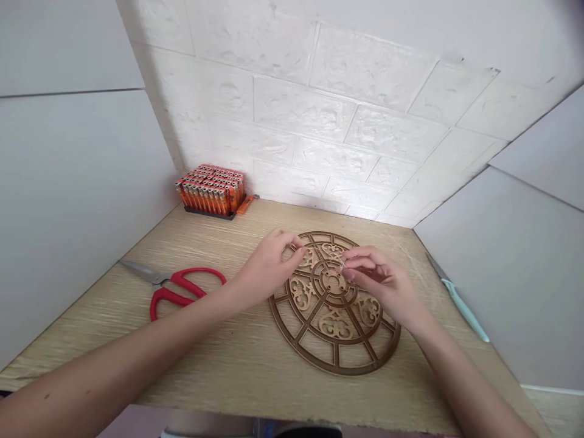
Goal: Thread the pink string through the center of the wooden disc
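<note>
A round brown wooden fretwork disc (335, 350) lies flat on the wooden table (219, 359). Both my hands hover over its upper half. My left hand (269, 271) is pinched at the fingertips near the disc's upper left rim. My right hand (378, 280) is pinched too, just above the disc's centre. A very thin, pale thread or wire (319, 255) seems to run between the two pinches; it is too fine to name for sure.
Red-handled scissors (176, 286) lie left of the disc. A black tray packed with several orange lighters (210, 190) stands at the back left against the white brick wall. A pale teal tool (463, 307) lies along the right panel. White panels close in both sides.
</note>
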`<control>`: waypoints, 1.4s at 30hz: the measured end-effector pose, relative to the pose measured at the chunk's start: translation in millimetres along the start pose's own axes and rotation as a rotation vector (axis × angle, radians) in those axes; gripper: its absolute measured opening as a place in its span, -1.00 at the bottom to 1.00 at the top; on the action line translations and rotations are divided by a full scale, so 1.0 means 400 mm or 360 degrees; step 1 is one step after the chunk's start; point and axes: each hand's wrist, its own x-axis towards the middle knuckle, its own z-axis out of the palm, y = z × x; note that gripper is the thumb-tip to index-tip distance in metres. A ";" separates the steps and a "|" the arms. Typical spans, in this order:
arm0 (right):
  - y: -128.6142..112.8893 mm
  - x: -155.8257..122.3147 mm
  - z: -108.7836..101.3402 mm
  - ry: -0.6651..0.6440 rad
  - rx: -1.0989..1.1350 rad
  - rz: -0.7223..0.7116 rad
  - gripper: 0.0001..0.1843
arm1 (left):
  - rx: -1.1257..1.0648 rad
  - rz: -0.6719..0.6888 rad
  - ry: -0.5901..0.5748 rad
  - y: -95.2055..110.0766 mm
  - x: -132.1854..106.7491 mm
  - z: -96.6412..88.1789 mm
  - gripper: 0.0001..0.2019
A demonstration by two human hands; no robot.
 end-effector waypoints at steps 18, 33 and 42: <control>0.019 0.004 0.011 -0.0202 -0.0229 -0.0246 -0.87 | -0.0645 0.0230 -0.0679 0.034 -0.007 -0.018 -0.72; -0.019 -0.017 0.022 -0.0325 0.0103 -0.0056 -0.74 | -0.0127 0.0646 -0.0716 0.027 -0.021 0.001 -0.85; -0.030 -0.012 0.013 -0.0392 -0.0128 -0.0126 -0.72 | -0.0383 0.0318 -0.0698 0.038 -0.027 -0.004 -0.56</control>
